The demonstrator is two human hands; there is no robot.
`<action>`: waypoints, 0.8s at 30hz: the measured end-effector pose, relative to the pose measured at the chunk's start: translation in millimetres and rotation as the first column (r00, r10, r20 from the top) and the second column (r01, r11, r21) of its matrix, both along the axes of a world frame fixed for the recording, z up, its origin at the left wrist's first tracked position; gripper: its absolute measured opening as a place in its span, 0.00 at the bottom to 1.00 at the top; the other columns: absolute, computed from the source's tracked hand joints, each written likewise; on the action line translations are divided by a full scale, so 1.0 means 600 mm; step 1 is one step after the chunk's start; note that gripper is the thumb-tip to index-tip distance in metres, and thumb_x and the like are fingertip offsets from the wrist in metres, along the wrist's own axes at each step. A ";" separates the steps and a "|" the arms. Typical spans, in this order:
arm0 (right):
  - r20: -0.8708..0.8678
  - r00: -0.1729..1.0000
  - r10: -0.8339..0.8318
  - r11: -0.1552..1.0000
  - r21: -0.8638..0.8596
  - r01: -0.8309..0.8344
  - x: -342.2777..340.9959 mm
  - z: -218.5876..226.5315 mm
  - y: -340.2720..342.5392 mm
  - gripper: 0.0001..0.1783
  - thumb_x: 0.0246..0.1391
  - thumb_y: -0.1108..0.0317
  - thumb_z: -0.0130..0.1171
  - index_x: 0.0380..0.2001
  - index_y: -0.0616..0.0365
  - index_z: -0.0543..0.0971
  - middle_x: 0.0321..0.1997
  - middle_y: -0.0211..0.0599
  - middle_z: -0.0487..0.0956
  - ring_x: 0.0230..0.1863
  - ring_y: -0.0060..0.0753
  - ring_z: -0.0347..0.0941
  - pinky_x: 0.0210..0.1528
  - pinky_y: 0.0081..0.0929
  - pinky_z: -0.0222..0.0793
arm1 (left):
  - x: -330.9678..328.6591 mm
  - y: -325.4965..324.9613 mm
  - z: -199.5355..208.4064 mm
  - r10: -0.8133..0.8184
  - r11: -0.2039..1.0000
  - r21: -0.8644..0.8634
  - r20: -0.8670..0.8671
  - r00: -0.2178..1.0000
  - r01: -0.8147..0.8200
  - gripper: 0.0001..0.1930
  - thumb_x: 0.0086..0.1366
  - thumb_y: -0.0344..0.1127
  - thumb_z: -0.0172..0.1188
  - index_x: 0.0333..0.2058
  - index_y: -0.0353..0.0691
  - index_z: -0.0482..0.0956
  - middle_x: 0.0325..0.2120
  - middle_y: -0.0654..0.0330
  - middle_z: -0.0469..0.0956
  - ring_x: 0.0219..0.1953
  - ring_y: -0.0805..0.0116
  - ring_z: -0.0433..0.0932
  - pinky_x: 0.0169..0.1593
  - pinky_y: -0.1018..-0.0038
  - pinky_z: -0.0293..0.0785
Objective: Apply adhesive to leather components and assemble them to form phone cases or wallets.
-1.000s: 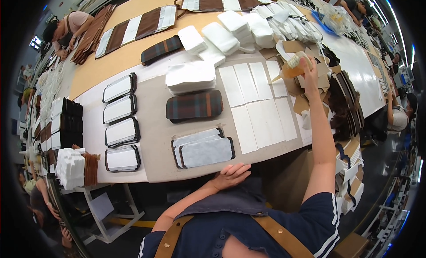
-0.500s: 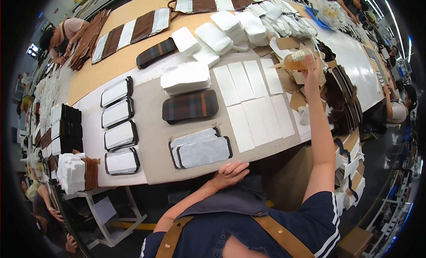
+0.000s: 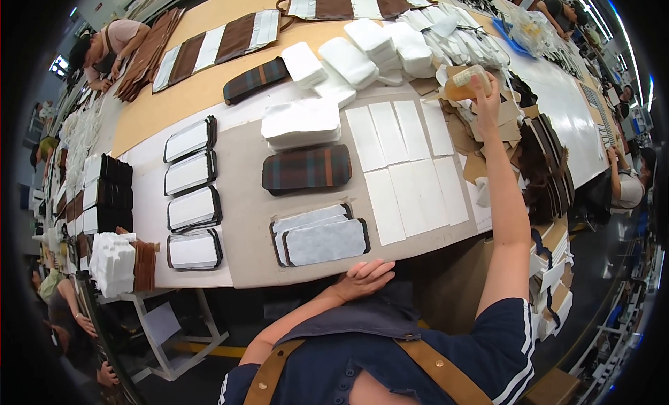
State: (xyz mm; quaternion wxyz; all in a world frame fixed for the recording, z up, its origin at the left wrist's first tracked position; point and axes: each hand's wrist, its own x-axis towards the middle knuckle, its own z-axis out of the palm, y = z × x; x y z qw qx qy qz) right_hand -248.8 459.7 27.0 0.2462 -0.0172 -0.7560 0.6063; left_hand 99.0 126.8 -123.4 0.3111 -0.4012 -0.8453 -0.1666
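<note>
My right hand [image 3: 489,98], arm stretched toward the far right of the table, is closed round a squeeze bottle [image 3: 463,84] with amber liquid in it. The bottle is tilted over a heap of brown scraps, and its tip is hard to make out. Two rows of white rectangular sheets [image 3: 418,196] lie flat to the left of that forearm. At the table's front edge rests my left hand [image 3: 364,278], empty, its fingers loosely bent. Just beyond it are grey-white panels with dark rims [image 3: 324,243]. Behind these sit a plaid fabric piece [image 3: 306,169] and a white stack [image 3: 301,123].
Several white-topped, dark-edged stacks [image 3: 191,210] line the left side. White padded pieces [image 3: 348,60] and another plaid piece [image 3: 255,80] lie farther back. Dark brown strips [image 3: 547,161] stand right of my forearm. A co-worker [image 3: 118,46] leans over the table at far left.
The bottle has turned from lying nearly level, tip to the left, to a steeper tilt with its base raised. The whole scene has shifted slightly right in view. My left hand stays at the edge.
</note>
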 end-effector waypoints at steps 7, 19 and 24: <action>0.028 0.999 0.044 0.998 0.038 -0.045 0.016 -0.014 0.040 0.43 0.53 0.33 0.67 0.57 0.57 0.72 0.50 0.34 0.76 0.47 0.23 0.73 0.42 0.19 0.71 | 0.000 0.003 0.000 -0.006 1.000 0.015 0.011 1.000 0.006 0.14 0.61 0.46 0.63 0.47 0.67 0.82 0.59 0.78 0.74 0.62 0.76 0.66 0.67 0.68 0.47; 0.212 0.971 0.107 0.994 0.000 -0.109 0.144 0.013 0.049 0.38 0.56 0.34 0.64 0.57 0.52 0.72 0.49 0.27 0.76 0.48 0.18 0.72 0.47 0.20 0.69 | -0.001 0.007 -0.002 -0.011 0.997 0.070 0.027 1.000 0.009 0.11 0.64 0.45 0.61 0.45 0.64 0.83 0.61 0.77 0.73 0.64 0.75 0.66 0.69 0.68 0.47; 0.167 0.980 0.109 0.985 -0.150 -0.084 0.142 0.006 0.060 0.34 0.60 0.40 0.64 0.57 0.54 0.71 0.51 0.30 0.75 0.51 0.18 0.72 0.49 0.22 0.70 | -0.002 0.008 -0.002 -0.004 0.997 0.079 0.020 1.000 0.003 0.11 0.64 0.45 0.61 0.45 0.64 0.83 0.61 0.77 0.73 0.64 0.75 0.66 0.69 0.68 0.47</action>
